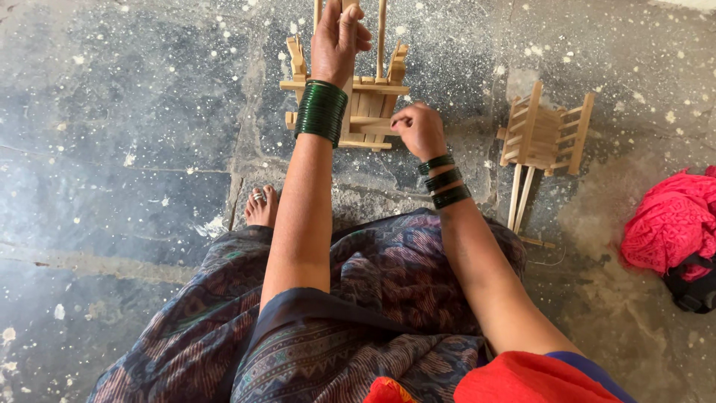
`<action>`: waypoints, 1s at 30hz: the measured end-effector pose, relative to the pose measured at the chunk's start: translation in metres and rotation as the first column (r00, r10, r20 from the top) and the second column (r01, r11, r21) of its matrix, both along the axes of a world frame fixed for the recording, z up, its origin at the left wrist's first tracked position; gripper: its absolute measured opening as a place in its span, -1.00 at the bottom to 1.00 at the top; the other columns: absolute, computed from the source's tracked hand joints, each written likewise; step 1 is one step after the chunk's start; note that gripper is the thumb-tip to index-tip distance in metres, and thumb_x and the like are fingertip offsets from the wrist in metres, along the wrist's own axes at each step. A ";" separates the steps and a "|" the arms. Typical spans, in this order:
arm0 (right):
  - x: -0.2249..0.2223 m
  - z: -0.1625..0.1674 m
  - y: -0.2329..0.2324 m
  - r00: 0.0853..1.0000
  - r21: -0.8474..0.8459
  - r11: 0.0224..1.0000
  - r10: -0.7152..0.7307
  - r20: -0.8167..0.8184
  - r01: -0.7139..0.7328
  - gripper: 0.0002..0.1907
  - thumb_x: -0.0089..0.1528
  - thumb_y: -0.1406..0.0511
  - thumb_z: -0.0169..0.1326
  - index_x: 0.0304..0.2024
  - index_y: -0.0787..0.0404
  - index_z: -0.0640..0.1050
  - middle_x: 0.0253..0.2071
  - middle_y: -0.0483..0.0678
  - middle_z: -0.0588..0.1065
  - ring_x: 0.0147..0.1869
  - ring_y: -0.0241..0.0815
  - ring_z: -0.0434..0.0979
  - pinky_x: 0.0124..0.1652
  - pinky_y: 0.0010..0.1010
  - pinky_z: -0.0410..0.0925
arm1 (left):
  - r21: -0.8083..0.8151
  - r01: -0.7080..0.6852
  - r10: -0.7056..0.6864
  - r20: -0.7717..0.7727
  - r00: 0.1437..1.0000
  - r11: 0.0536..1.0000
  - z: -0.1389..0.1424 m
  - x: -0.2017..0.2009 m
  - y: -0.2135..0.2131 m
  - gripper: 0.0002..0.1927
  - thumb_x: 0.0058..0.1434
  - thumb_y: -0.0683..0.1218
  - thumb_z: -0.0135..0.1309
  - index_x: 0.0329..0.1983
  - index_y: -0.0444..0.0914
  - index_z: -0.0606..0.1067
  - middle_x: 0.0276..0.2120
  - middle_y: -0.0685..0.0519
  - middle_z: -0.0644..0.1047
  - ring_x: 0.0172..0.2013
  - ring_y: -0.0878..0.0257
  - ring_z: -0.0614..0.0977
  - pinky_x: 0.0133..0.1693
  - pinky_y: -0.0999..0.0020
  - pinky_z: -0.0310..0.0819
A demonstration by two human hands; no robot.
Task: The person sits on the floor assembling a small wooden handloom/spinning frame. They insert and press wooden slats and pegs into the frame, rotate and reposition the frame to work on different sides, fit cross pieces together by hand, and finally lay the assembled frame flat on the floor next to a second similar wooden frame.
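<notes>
1. Left hand (pixel 338 37): grip closed around an upright stick of the wooden frame (pixel 349 101) on the stone floor (pixel 134 149).
2. Right hand (pixel 419 130): fingers pinched at the frame's lower right edge.
3. Second wooden frame (pixel 544 134): lies apart, to the right.

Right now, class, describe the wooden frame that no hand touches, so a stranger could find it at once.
Start at the pink cloth bundle at the right edge of the speckled stone floor. Just left of it lies the small wooden frame. Unlike the frame under both hands, it lies alone, two thin sticks trailing towards the person.
</notes>
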State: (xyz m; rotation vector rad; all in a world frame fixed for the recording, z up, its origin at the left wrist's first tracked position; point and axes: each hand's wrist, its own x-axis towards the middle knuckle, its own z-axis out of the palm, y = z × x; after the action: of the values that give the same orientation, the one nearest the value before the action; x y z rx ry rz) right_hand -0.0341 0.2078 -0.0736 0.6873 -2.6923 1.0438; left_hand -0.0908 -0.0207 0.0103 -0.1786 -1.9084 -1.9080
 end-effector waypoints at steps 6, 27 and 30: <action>-0.005 0.013 0.022 0.937 0.051 0.979 0.171 0.304 -0.195 -0.89 0.21 0.42 0.15 -0.36 0.18 0.68 -0.32 -0.10 0.66 -0.49 -0.48 0.46 -0.51 -0.66 0.28 | -0.042 -0.023 0.023 0.004 1.000 0.999 0.001 -0.001 -0.001 -0.62 0.43 0.21 -0.14 -0.10 -0.16 0.47 -0.48 0.14 0.63 -0.48 0.40 0.72 -0.36 0.45 0.75; -0.006 0.003 0.040 0.914 -0.156 0.984 0.137 0.382 -0.082 -0.96 0.26 0.37 0.16 -0.28 0.17 0.63 -0.31 -0.07 0.64 -0.44 -0.43 0.51 -0.50 -0.64 0.34 | 0.018 0.017 -0.016 -0.037 0.999 1.000 -0.007 -0.002 -0.005 -0.58 0.44 0.23 -0.13 -0.07 -0.20 0.46 -0.50 0.12 0.61 -0.50 0.39 0.69 -0.40 0.44 0.72; -0.005 -0.001 0.039 0.814 -0.156 0.988 0.100 0.572 -0.011 -0.95 0.20 0.37 0.23 -0.35 0.22 0.62 -0.34 -0.05 0.63 -0.49 -0.41 0.46 -0.53 -0.65 0.34 | 0.019 0.006 -0.006 -0.024 1.000 1.000 -0.009 -0.001 -0.006 -0.59 0.44 0.22 -0.12 -0.08 -0.20 0.47 -0.51 0.12 0.59 -0.50 0.38 0.69 -0.40 0.44 0.73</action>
State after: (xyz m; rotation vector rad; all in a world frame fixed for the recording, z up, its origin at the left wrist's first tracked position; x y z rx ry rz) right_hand -0.0395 0.2473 -0.0744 0.4752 -3.0477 1.6847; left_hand -0.0919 -0.0265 0.0013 -0.2005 -1.8760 -1.9184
